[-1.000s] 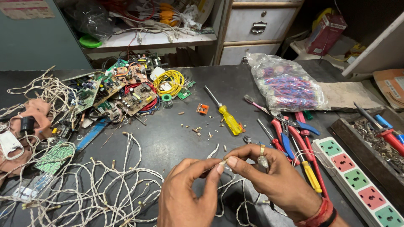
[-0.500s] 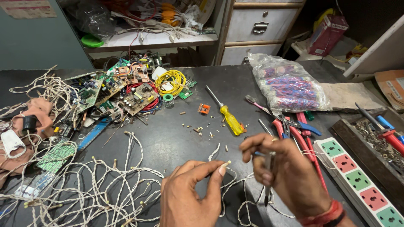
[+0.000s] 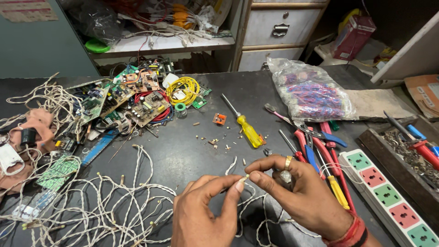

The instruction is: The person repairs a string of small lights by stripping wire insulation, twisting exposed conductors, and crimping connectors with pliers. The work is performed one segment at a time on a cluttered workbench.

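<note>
My left hand (image 3: 201, 210) and my right hand (image 3: 297, 192) meet low in the view, fingertips pinched together on the tip of a thin white twisted wire (image 3: 241, 201). The wire runs down between both hands and under my palms. My right hand wears a ring and a red wristband. More white twisted wires (image 3: 100, 206) lie tangled left of my left hand. A yellow-handled screwdriver (image 3: 249, 132) lies just beyond my hands on the dark workbench (image 3: 192, 151).
Circuit boards (image 3: 132, 98) and a yellow wire coil (image 3: 183, 89) sit at the back left. Red and blue pliers (image 3: 315, 142) and a power strip (image 3: 388, 196) lie to the right. A plastic bag of parts (image 3: 311, 91) and drawers (image 3: 283, 32) are behind.
My right hand, half a second ago apart from the left, has come back to it. Both hands' fingertips now pinch the wire end together.
</note>
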